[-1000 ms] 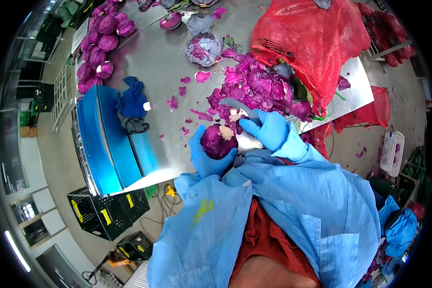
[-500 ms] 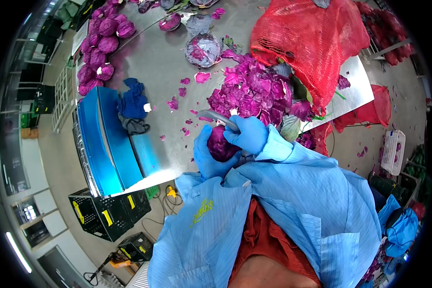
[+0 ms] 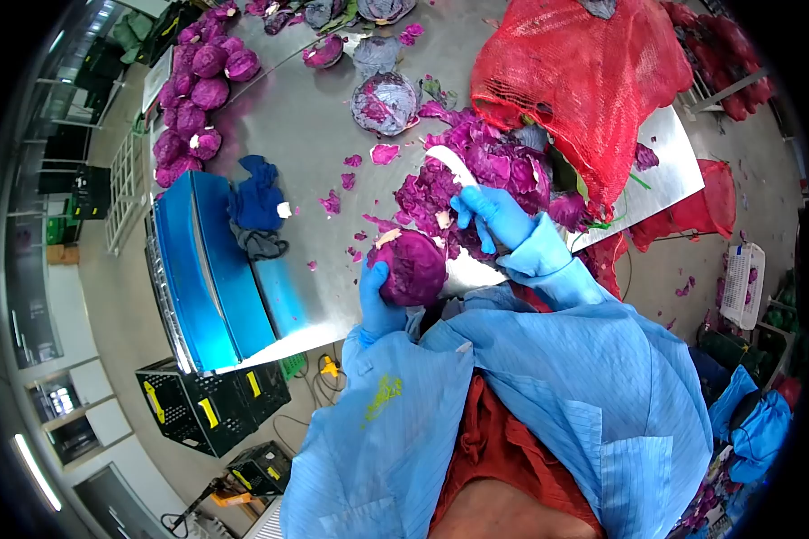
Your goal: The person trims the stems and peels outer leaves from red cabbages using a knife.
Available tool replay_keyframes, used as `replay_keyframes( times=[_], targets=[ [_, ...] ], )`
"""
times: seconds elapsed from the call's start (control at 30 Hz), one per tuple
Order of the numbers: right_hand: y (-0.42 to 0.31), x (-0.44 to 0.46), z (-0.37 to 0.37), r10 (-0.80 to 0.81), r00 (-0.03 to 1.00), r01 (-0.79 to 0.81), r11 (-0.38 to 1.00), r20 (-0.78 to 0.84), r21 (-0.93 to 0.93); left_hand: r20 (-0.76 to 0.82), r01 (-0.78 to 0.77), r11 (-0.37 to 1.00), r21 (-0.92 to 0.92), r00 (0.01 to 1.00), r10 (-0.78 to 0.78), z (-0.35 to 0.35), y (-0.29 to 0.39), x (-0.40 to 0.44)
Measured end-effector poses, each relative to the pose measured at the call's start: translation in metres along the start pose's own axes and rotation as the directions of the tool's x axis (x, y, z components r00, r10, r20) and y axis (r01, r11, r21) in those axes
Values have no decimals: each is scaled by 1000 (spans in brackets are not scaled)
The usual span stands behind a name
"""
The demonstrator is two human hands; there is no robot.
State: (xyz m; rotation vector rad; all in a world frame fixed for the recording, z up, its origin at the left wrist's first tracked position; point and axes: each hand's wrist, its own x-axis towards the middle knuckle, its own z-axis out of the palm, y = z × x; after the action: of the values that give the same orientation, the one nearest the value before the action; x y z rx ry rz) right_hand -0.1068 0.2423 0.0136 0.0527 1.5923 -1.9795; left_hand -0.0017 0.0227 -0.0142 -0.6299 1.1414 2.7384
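My left hand [image 3: 379, 304], in a blue glove, holds a purple cabbage [image 3: 413, 268] from its left and lower side; the pale cut stem faces up and left. My right hand [image 3: 497, 216], gloved too, grips a knife [image 3: 451, 165] whose shiny blade points up and left, apart from the cabbage. Under and behind the blade lies a heap of purple leaf pieces [image 3: 503, 171] on the metal table [image 3: 306, 117]. An untrimmed cabbage [image 3: 385, 103] with greyish outer leaves sits beyond the heap.
A red mesh bag [image 3: 584, 81] lies at the back right. Trimmed cabbages [image 3: 210, 93] are piled at the far left, near a blue box [image 3: 208, 269] and a dark blue cloth [image 3: 259, 193]. Black crates [image 3: 211, 404] stand on the floor at left.
The knife has moved off the cabbage, up and right, with my right hand. The cabbage has turned in my left hand, so its stem now faces up and left. The view has shifted slightly.
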Motion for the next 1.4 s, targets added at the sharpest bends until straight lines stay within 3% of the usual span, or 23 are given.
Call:
replay_keyframes(
  times=[0.03, 0.07, 0.1, 0.13, 0.17, 0.2, 0.23, 0.27, 0.3, 0.33, 0.37, 0.43, 0.5, 0.57, 0.67, 0.73, 0.83, 0.97, 1.07, 1.17, 1.23, 1.33, 1.4],
  targets=[
    [5, 8, -7, -19, 996, 3, 986, 92, 168, -2, 36, 996, -84, 999, -36, 5, 4, 1],
    [17, 17, -11, 1, 1000, 1, 963, -5, 268, -2, 76, 983, -167, 997, -78, 11, 7, -1],
    [20, 30, -16, 173, 951, -241, 934, -257, -264, 3, 116, 961, -249, 993, -119, 15, 10, -1],
    [34, 32, -24, -22, 952, -172, 785, -304, -596, 54, 205, 884, -421, 978, -201, 7, 7, 7],
    [44, 37, -32, -224, 936, -122, 516, -271, -848, 42, 75, 993, -90, 997, -71, 2, 5, 13],
    [37, 39, -28, -201, 935, -96, 651, -293, -753, 72, -86, 966, 242, 995, 71, 2, 1, 19],
    [29, 29, -14, -150, 937, -87, 775, -315, -626, 72, -63, 972, 227, 996, 48, 1, 1, 13],
    [16, 19, -6, -208, 935, -20, 776, -286, -630, 72, -40, 976, 212, 997, 26, 1, 1, 8],
    [19, 23, 0, -235, 941, 58, 820, -243, -569, 90, 135, 977, -163, 989, -122, 11, 8, 12],
    [18, 22, 0, -70, 973, -18, 926, -219, -376, 158, 297, 811, -504, 955, -251, 18, 11, 17],
    [19, 19, 7, 94, 984, -119, 979, -151, -166, 143, 283, 826, -487, 959, -245, 18, 10, 16],
    [34, 20, 18, 72, 996, -76, 994, -45, -77, 119, 246, 857, -453, 969, -215, 15, 9, 24],
    [58, 28, 26, 36, 999, -36, 997, 1, 62, 117, -9, 996, 93, 993, -2, 10, -1, 29],
    [56, 23, 33, 119, 992, -127, 971, 51, 204, 146, -135, 930, 341, 985, 90, 8, -9, 31],
    [35, 8, 39, 208, 965, -261, 822, 160, 505, 51, -35, 980, 196, 998, 25, 13, -8, 30],
    [45, 9, 39, 111, 985, -164, 834, 131, 527, -65, 98, 995, -23, 993, -99, 22, 7, 22],
    [46, 5, 34, 38, 996, -59, 949, 76, 309, 152, 78, 997, -8, 985, -76, 24, 22, 15],
    [49, 2, 50, -103, 994, 106, 975, -25, 197, 56, 163, 986, -27, 985, -162, 6, 6, 27],
    [47, 9, 36, -19, 999, 5, 963, 48, 271, 128, 249, 945, -214, 966, -226, 3, 8, 29],
    [48, 16, 36, 97, 992, -72, 959, -77, 275, 141, 262, 912, -315, 963, -229, 15, 10, 24],
    [46, 14, 36, 218, 975, -203, 950, -35, 239, 132, 259, 906, -336, 965, -226, 18, 9, 24],
    [54, 18, 38, 307, 952, -296, 913, 2, 281, 129, 230, 921, -314, 972, -199, 12, 6, 28],
    [51, 11, 37, 325, 945, -308, 861, 29, 404, 58, 110, 993, -50, 993, -107, 9, 9, 33]
  ],
)
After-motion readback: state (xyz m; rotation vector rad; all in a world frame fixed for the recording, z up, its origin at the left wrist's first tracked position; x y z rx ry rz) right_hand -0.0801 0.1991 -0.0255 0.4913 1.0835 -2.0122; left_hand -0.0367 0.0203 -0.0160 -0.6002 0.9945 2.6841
